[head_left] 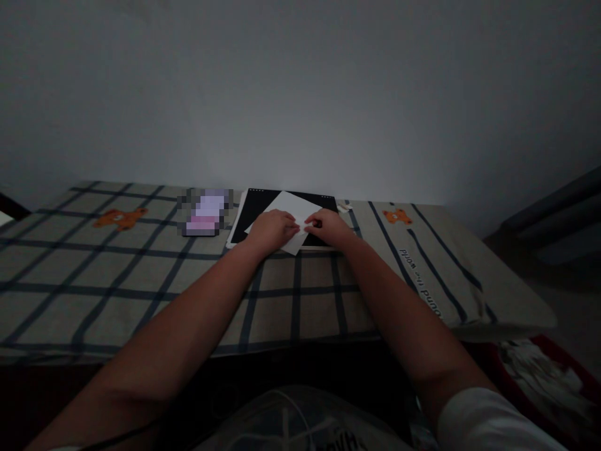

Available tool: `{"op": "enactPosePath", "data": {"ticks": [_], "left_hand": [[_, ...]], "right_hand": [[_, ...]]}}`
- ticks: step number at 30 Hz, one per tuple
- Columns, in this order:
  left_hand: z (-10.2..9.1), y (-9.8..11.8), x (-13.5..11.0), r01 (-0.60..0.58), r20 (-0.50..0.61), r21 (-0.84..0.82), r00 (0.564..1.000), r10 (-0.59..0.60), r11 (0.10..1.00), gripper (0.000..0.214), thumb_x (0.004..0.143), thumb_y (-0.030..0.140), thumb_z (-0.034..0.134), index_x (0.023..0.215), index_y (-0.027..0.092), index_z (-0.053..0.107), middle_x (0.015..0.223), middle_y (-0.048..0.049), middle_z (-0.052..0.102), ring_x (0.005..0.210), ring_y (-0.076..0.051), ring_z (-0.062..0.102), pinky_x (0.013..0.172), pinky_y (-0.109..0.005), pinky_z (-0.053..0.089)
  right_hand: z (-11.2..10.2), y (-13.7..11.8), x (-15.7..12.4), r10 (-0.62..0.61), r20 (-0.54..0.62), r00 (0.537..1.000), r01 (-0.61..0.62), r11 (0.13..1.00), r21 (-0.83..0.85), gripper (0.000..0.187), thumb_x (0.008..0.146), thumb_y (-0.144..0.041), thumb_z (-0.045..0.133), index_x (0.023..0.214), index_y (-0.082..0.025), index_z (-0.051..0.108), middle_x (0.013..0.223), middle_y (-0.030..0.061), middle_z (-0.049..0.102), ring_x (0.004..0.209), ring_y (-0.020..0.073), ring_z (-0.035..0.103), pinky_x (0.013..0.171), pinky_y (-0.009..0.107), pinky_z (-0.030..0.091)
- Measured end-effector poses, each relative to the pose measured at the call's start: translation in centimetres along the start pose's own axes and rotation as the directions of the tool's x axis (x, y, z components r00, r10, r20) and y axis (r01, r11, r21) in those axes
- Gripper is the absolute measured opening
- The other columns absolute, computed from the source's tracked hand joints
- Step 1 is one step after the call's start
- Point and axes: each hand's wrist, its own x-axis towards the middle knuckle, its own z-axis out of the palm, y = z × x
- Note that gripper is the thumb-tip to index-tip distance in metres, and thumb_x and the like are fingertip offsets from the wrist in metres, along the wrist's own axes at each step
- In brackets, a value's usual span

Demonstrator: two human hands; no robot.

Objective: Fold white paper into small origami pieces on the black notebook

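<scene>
White paper (287,205) lies slantwise on a black pad (253,213) at the far side of the cloth-covered table (117,275). The left hand (272,229) and the right hand (330,227) rest on its near part, fingertips almost meeting; whether either grip pinches the sheet or only presses it cannot be told. A blurred pink thing (205,212) sits just left of the pad.

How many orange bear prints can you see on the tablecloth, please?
2: left bear near the cloth's left edge, right bear right of the black board; others may be hidden.
</scene>
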Motion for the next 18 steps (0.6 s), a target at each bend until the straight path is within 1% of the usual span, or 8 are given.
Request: {"op": "enactPosePath", "data": {"ticks": [2,5,9,12,15,18], "left_hand": [[0.4,-0.2,0.1,0.016,-0.03,-0.018,0.999,-0.016,1.0,0.029,0.09,0.037,0.054,0.095,0.023,0.078,0.115,-0.0084,0.071,0.107,-0.027,0.061,0.091,-0.036,0.043],[0.8,-0.6,0.3,0.022,-0.047,-0.031,0.999,-0.023,0.999,0.027,0.089,0.04,0.057,0.093,0.024,0.078,0.113,-0.007,0.071,0.104,-0.025,0.062,0.091,-0.035,0.045],[1.1,-0.8,0.4,0.02,-0.048,-0.041,0.999,-0.022,0.999,0.025,0.089,0.04,0.058,0.093,0.024,0.077,0.112,-0.0049,0.072,0.104,-0.023,0.062,0.092,-0.034,0.045],[1.2,-0.9,0.5,0.006,-0.055,-0.031,0.998,-0.008,0.999,0.025,0.089,0.039,0.058,0.095,0.023,0.076,0.11,-0.0053,0.072,0.104,-0.024,0.062,0.093,-0.035,0.045],[1.4,-1.2,0.5,-0.009,-0.065,-0.035,0.998,0.006,0.999,0.026,0.088,0.038,0.06,0.097,0.02,0.075,0.106,-0.0065,0.072,0.101,-0.024,0.062,0.092,-0.035,0.045],[1.6,-1.5,0.6,-0.03,-0.073,-0.061,0.997,0.025,0.998,0.024,0.088,0.036,0.06,0.099,0.019,0.073,0.106,-0.0067,0.071,0.102,-0.022,0.062,0.094,-0.034,0.045]], "right_hand": [[0.1,-0.1,0.0,-0.025,-0.013,1.0,0.025,0.999,-0.022,0.018,0.08,-0.028,0.073,0.094,-0.017,0.076,0.09,0.0081,0.067,0.085,0.0184,0.057,0.079,0.03,0.042],[0.4,0.1,0.0,-0.071,0.002,0.997,0.071,0.997,-0.036,0.018,0.082,-0.03,0.072,0.095,-0.018,0.076,0.09,0.0074,0.065,0.086,0.0183,0.056,0.08,0.03,0.041],[0.8,0.4,0.1,-0.086,0.014,0.996,0.087,0.996,-0.032,0.017,0.084,-0.034,0.07,0.091,-0.02,0.077,0.09,0.007,0.064,0.089,0.019,0.055,0.082,0.03,0.039],[1.0,0.5,0.1,-0.104,0.007,0.995,0.105,0.994,-0.035,0.018,0.084,-0.036,0.07,0.089,-0.02,0.077,0.089,0.0066,0.065,0.089,0.019,0.055,0.083,0.031,0.039],[0.8,0.6,0.1,-0.116,-0.028,0.993,0.115,0.992,-0.049,0.018,0.082,-0.032,0.073,0.092,-0.018,0.075,0.092,0.0074,0.066,0.091,0.0197,0.057,0.085,0.032,0.041],[0.5,0.6,0.0,-0.088,-0.039,0.995,0.085,0.994,-0.062,0.02,0.079,-0.026,0.075,0.096,-0.016,0.073,0.095,0.0085,0.068,0.092,0.0201,0.058,0.085,0.032,0.043]]}}
